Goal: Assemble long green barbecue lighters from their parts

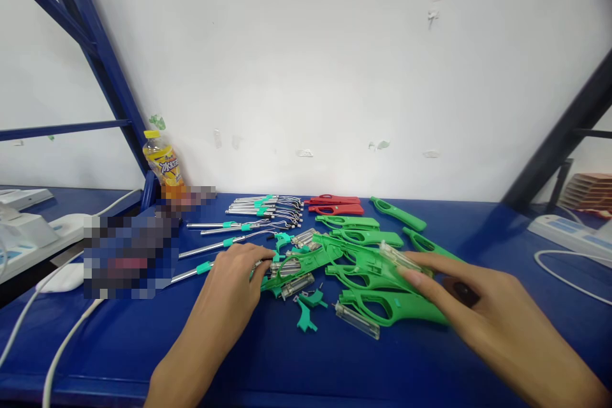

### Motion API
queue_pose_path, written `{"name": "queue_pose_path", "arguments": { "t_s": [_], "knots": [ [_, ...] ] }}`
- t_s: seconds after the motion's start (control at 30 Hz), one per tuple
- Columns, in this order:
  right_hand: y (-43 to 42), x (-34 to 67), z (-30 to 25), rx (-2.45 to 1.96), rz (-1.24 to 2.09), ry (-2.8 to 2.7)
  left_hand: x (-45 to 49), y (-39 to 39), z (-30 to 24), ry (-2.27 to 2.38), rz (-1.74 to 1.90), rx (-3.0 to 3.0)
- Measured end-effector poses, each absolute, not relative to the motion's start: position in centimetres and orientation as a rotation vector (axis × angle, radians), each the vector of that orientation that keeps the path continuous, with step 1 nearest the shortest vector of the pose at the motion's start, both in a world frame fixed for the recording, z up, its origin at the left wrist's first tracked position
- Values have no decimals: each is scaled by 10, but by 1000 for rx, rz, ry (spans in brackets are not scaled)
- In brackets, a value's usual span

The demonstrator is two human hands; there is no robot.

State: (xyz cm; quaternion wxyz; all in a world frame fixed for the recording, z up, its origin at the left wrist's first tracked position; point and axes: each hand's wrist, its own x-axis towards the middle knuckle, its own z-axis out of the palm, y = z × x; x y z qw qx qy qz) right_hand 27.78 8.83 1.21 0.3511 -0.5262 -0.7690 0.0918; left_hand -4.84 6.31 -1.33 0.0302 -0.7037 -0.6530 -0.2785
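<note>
My left hand (239,271) is closed at the narrow end of a green lighter shell (319,256), with its fingertips partly hidden. The shell lies tilted over other green shells. Between the thumb and fingers of my right hand (454,293) is a clear fuel tank (398,256), held above the pile. Another clear tank (357,320) rests on the table in front of a green shell (406,307). Small teal triggers (306,315) lie between my hands, beside more clear tanks (297,285).
Metal lighter tubes with wires (261,210) lie in rows at the back left. Red shells (335,205) and a green shell (399,213) are near the wall. A drink bottle (163,162) stands far left. Power strips (568,236) and cables flank the blue table (268,366).
</note>
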Motion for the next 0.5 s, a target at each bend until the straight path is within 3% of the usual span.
{"name": "queue_pose_path", "arguments": {
  "t_s": [0.37,0.5],
  "knots": [
    [82,254,-2,-1269,391,-2051,-14,38,12,-2155,-1559,-2483],
    [77,250,0,-1237,446,-2095,-19,44,13,-2201,-2048,-2478]
  ]
}}
